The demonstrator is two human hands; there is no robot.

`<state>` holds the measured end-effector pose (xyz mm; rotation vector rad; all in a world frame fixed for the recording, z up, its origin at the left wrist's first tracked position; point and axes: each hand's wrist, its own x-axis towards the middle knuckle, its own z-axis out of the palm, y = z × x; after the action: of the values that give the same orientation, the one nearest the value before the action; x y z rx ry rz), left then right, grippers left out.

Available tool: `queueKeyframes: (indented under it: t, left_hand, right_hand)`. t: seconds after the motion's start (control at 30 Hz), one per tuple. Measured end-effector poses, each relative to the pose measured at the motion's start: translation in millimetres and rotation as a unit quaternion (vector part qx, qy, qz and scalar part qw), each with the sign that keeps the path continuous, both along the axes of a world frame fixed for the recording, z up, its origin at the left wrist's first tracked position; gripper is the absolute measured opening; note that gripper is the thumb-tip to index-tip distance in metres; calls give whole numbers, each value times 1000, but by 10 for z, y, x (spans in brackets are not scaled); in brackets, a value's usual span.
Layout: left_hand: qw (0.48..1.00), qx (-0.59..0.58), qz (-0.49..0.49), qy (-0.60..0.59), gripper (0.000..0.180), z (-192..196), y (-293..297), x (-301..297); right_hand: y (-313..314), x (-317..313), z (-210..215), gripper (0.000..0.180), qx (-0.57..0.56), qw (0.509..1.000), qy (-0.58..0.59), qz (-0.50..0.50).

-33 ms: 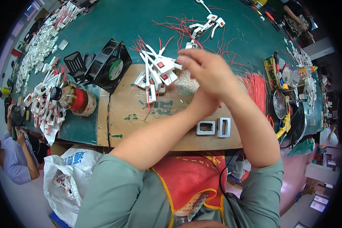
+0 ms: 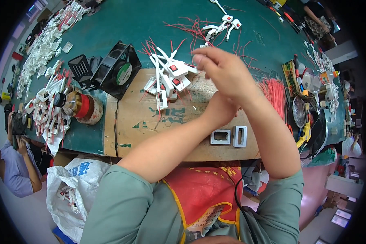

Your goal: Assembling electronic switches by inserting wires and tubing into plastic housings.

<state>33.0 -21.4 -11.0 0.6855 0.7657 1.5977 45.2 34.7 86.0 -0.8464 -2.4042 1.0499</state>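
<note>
My forearms cross over the brown board (image 2: 166,136) on the bench. My right hand (image 2: 227,73) is uppermost, its fingers loosely bent and a little apart, with nothing visible in them. Just left of its fingertips lies a pile of white plastic housings with red rocker switches (image 2: 175,70), white leads and red wires. My left hand (image 2: 221,110) passes under the right wrist; most of its fingers are hidden, and whatever they hold cannot be seen. Below the hands, near the board's front edge, lie two grey rectangular frames (image 2: 220,137).
Left of the board stand a black fan (image 2: 117,71), a jar with a red band (image 2: 83,106) and a heap of switch assemblies (image 2: 51,107). To the right are a red wire bundle (image 2: 272,97) and assorted tools (image 2: 303,110). A white sack (image 2: 65,195) sits below left.
My right hand has drawn slightly right, away from the switch pile, uncovering more of a white piece at its edge. My left hand has barely moved.
</note>
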Motion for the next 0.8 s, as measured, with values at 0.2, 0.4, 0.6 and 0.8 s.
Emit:
queueKeyframes:
  t: [0.2,0.4,0.6,0.8]
  left_hand:
    - [943,-19,15,333,22,129,-121,-21]
    - [936,48,79,341,21,5,-62,66]
    - [829,136,120,528,38,-223,-45,-47]
    - [881,97,-69,457,51,-71,-86,-25]
  right_hand:
    - [198,-177,-92,32,99,990,-97,-7]
    - [288,-310,-135,39,131,981,-145,8]
    - [51,-429,-87,50,58,958,-264,92]
    - [-107,-352,-114,57,7,952,-251,173]
